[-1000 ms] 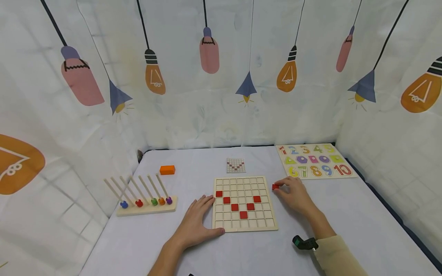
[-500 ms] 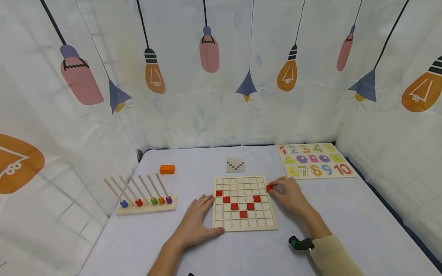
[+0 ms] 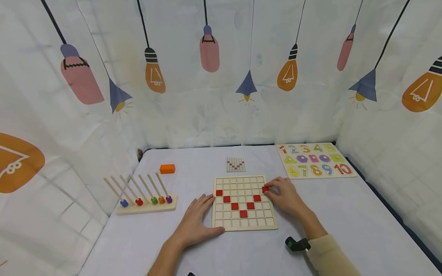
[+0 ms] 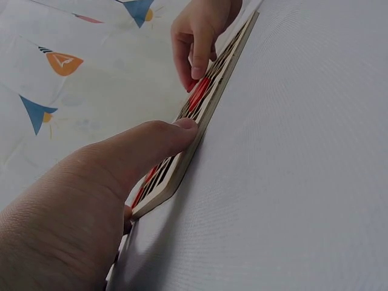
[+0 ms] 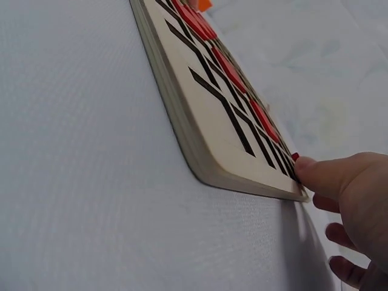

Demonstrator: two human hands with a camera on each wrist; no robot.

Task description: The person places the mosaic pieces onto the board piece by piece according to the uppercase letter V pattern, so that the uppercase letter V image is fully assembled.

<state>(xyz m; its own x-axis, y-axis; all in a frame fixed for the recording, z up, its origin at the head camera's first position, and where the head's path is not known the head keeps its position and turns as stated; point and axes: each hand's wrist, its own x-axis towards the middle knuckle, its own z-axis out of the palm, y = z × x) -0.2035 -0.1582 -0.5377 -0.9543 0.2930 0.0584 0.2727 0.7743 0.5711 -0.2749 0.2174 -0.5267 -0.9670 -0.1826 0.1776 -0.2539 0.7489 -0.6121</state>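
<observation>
A square wooden grid board (image 3: pixel 253 223) lies on the table, with several red square tiles set in its cells in a V-like pattern. My right hand (image 3: pixel 288 197) pinches another red tile (image 3: pixel 265 189) between thumb and fingers over the board's right edge, level with the upper rows. In the right wrist view only a sliver of that red tile (image 5: pixel 295 156) shows beside the thumb. My left hand (image 3: pixel 198 220) lies at the board's lower left corner, fingers extended along the left side. Its thumb (image 4: pixel 160 138) rests on the near edge in the left wrist view.
Behind the board lies a small pattern card (image 3: pixel 236 165). At the left stand a peg rack (image 3: pixel 146 209) with coloured beads and an orange block (image 3: pixel 167 169). A number-and-shape board (image 3: pixel 315 161) lies at the back right. Printed cloth walls (image 3: pixel 221 111) enclose the table.
My right hand has carried the red tile leftward, from beside the board to over its right edge. My left hand and the board have stayed where they were.
</observation>
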